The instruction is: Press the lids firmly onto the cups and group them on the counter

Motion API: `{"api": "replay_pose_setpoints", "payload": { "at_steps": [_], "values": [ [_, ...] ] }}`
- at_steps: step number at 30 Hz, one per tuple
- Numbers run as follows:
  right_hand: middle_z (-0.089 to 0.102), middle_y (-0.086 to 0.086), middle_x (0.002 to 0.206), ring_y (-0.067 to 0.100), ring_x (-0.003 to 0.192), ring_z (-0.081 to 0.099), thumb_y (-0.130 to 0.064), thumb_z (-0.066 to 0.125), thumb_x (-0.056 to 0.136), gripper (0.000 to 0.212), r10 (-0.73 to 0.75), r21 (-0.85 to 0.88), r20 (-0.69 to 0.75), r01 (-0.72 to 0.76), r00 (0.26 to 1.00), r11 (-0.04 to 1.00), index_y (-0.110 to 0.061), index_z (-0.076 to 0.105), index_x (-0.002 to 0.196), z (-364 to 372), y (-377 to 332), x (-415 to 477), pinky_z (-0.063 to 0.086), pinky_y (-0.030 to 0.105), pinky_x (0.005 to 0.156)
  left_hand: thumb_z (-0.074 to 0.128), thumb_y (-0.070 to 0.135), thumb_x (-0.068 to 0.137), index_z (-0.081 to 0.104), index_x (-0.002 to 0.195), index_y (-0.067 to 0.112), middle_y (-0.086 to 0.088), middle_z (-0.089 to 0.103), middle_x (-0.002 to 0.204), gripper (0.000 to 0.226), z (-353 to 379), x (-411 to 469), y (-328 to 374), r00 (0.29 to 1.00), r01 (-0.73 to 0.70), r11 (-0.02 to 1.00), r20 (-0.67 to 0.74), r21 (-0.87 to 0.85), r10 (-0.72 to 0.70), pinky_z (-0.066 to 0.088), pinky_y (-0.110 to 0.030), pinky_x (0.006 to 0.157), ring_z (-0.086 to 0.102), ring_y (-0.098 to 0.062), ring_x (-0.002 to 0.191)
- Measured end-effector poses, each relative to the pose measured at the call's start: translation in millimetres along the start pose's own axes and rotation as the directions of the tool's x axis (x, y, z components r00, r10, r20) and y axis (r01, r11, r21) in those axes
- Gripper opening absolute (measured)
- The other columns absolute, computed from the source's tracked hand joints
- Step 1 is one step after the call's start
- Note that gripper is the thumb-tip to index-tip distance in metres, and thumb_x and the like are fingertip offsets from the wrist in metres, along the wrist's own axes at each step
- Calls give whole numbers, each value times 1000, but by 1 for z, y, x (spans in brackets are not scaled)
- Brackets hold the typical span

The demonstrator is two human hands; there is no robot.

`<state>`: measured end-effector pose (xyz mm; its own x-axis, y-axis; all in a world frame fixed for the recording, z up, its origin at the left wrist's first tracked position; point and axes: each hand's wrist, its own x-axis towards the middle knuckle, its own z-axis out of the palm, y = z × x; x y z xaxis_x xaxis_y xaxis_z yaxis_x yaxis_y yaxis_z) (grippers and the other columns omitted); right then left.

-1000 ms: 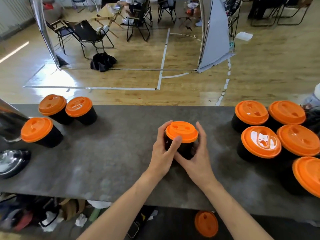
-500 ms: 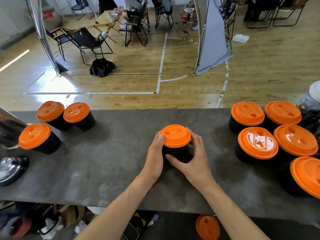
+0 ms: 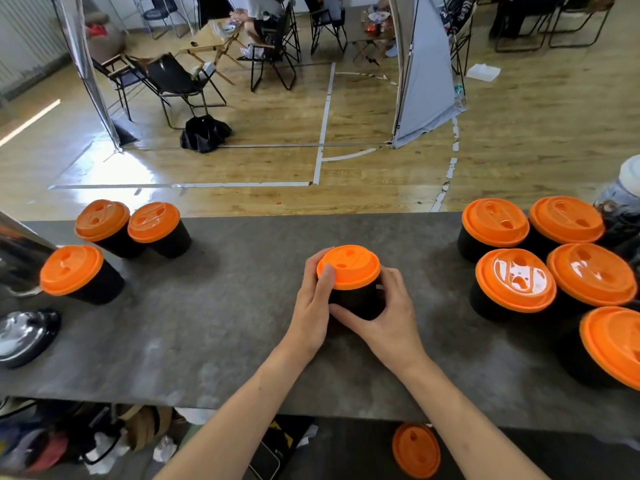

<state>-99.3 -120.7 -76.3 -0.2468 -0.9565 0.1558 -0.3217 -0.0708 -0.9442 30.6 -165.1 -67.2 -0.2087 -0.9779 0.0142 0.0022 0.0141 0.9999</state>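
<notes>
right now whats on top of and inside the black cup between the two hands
An orange lid sits on the black cup, and the left hand rests its thumb on the lid's rim. The lid hides whatever is inside.

- Bare counter [image 3: 225, 327] stretches open between the centre cup [image 3: 356, 304] and the three lidded cups [image 3: 162, 237] at the far left.
- A narrower bare gap separates the centre cup from the five lidded cups [image 3: 488, 303] packed tightly on the right.
- A shiny metal vessel [image 3: 17, 261] crowds the left edge.
</notes>
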Motion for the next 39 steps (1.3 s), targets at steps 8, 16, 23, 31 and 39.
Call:
{"api": "replay_pose_setpoints", "payload": {
  "at_steps": [8, 16, 23, 31, 39],
  "values": [
    [46, -29, 129, -18, 120, 46, -28, 84, 81, 75, 54, 29, 83, -57, 995, 998, -35, 33, 136, 3, 3, -1, 40, 3, 96, 38, 55, 101, 52, 137, 26, 9, 65, 130, 48, -1, 1, -1, 998, 48, 999, -47, 7, -48, 44, -25, 107, 58, -8, 126],
    [55, -23, 126, -11, 116, 54, -50, 82, 73, 99, 40, 71, 43, -43, 998, 997, -35, 27, 153, -2, 0, -3, 46, 10, 96, 47, 79, 89, 51, 139, 25, 7, 66, 130, 73, 0, -1, 1, 998, 53, 999, 15, 10, -54, 47, -27, 106, 60, -8, 125],
    [52, -22, 136, -11, 123, 52, -43, 77, 83, 91, 14, 80, 105, -23, 994, 997, -47, 20, 153, -2, -2, -3, 43, 8, 99, 45, 66, 89, 54, 134, 25, 11, 67, 123, 61, 2, 0, 1, 996, 78, 997, -32, -31, -79, 46, -29, 103, 61, -8, 121],
    [38, -21, 146, -5, 130, 44, -52, 82, 75, 108, 20, -3, 92, -20, 996, 1000, -41, 13, 158, 1, -3, -3, 41, 16, 106, 43, 46, 102, 45, 139, 22, 1, 59, 132, 44, 2, -3, 8, 999, 29, 998, -26, -52, -30, 52, -17, 89, 63, 4, 111],
    [62, -7, 126, 10, 110, 67, -33, 82, 83, 93, 17, 172, 12, -18, 1000, 985, -41, 22, 155, -3, -1, -1, 57, 28, 90, 46, 72, 95, 41, 148, 37, 2, 59, 137, 63, -1, -4, 7, 1000, -14, 1000, -21, 2, 14, 53, -42, 101, 60, -26, 126]
  ]
}}
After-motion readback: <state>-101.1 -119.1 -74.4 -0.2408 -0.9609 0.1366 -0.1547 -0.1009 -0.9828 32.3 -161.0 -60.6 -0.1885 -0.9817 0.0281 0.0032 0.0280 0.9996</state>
